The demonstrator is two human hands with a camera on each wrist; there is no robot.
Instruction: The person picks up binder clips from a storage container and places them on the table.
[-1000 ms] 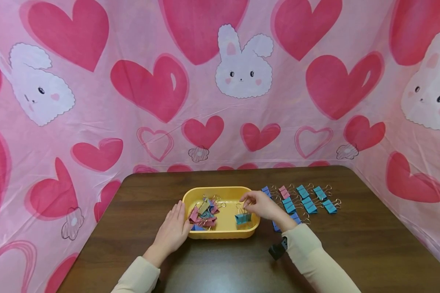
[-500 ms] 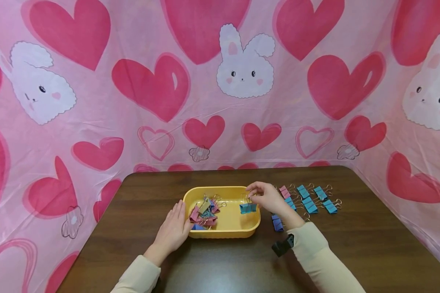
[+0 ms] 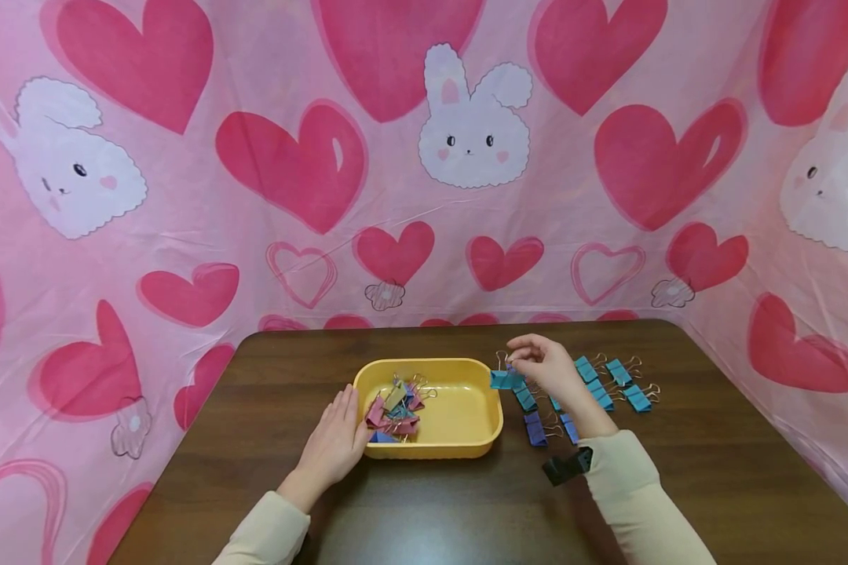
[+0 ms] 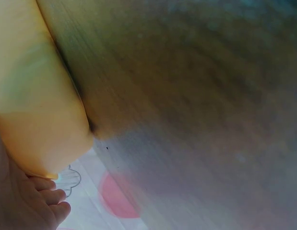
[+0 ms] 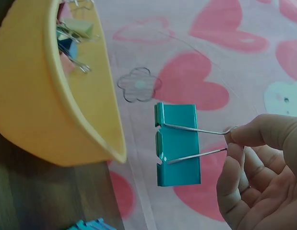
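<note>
Right hand (image 3: 551, 373) is pinching the teal clip (image 5: 181, 144) by its wire handle (image 5: 196, 129), just beside the yellow tray (image 3: 431, 451); left hand (image 3: 334, 439)'s touching that, fingers straight. Clip's probably feeling light, stiff; handle's offering easiest hold.

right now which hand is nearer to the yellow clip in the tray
Left: the left hand rests against the left end of the tray, close to the yellow clip; the right hand is beyond the tray's right end.
</note>
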